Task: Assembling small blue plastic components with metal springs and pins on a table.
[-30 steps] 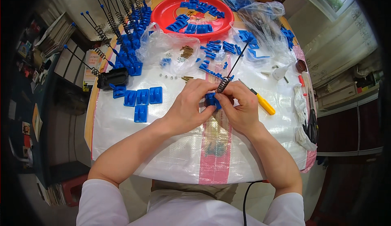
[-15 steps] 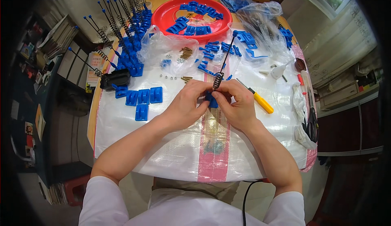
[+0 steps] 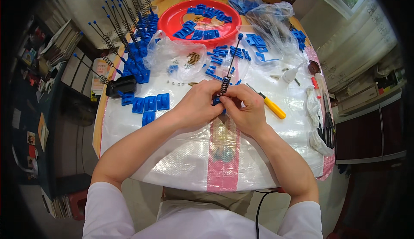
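Both hands met at the middle of the round wooden table (image 3: pixel 100 122), which was covered by a white woven plastic sheet (image 3: pixel 181 161) with a pink stripe down its centre. The left hand (image 3: pixel 196 109) and the right hand (image 3: pixel 243 109) had their fingers pinched narrow around a small blue plastic clip (image 3: pixel 215 101) and the coiled base of a thin black spring-and-rod piece (image 3: pixel 227 75), whose rod rose tilted away from the person to a small ball tip. Just left of the left hand lay 4 flat blue plastic blocks (image 3: pixel 149 105), and beyond them a black boxy tool (image 3: pixel 121 86). Further left and back stood a crowd of finished blue clips with black sprung rods (image 3: pixel 133 45) sticking up. A round red plastic tray (image 3: pixel 169 21) holding loose blue parts sat at the far side, well apart from the hands. Between tray and hands lay clear plastic bags (image 3: pixel 172 51) with small brass and blue pieces. A yellow-handled screwdriver (image 3: pixel 269 105) lay just beside the right hand, touching nothing else, and a white glue-like bottle (image 3: pixel 292 74) rested further right. Black-handled scissors (image 3: pixel 329 129) lay near the right edge on crumpled white plastic.
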The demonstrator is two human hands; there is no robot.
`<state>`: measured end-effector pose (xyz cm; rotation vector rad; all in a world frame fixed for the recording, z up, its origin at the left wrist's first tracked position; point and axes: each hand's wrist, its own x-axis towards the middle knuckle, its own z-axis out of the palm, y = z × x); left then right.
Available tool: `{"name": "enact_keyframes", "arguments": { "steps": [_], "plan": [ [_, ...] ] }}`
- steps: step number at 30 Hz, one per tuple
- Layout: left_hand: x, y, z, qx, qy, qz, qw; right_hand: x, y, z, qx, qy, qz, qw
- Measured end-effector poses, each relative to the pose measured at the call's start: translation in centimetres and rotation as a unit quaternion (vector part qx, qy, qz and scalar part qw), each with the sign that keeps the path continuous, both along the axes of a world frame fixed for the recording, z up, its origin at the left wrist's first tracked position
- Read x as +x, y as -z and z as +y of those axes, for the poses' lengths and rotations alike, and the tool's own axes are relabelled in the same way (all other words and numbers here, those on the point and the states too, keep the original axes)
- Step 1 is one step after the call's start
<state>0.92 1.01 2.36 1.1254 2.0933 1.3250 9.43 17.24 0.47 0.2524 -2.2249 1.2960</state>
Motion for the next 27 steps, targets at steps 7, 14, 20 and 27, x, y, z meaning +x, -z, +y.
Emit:
{"name": "enact_keyframes", "arguments": {
  "steps": [7, 14, 20, 27],
  "plan": [
    [0.8, 3.0, 0.1, 0.122, -0.064, 0.019, 0.990, 0.1, -0.2, 0.0, 0.004, 0.000, -0.011, 1.000],
    [0.5, 2.9, -0.2, 0.108, -0.051, 0.108, 0.987, 0.3, -0.3, -0.1, 0.016, 0.004, -0.011, 1.000],
    [0.5, 3.1, -0.2, 0.141, -0.058, 0.176, 0.973, 0.2, -0.5, 0.1, 0.032, -0.004, -0.019, 0.999],
    [0.2, 3.1, -0.4, 0.124, -0.036, 0.171, 0.977, 0.2, -0.2, 0.4, 0.026, -0.018, -0.033, 0.999]
  ]
}}
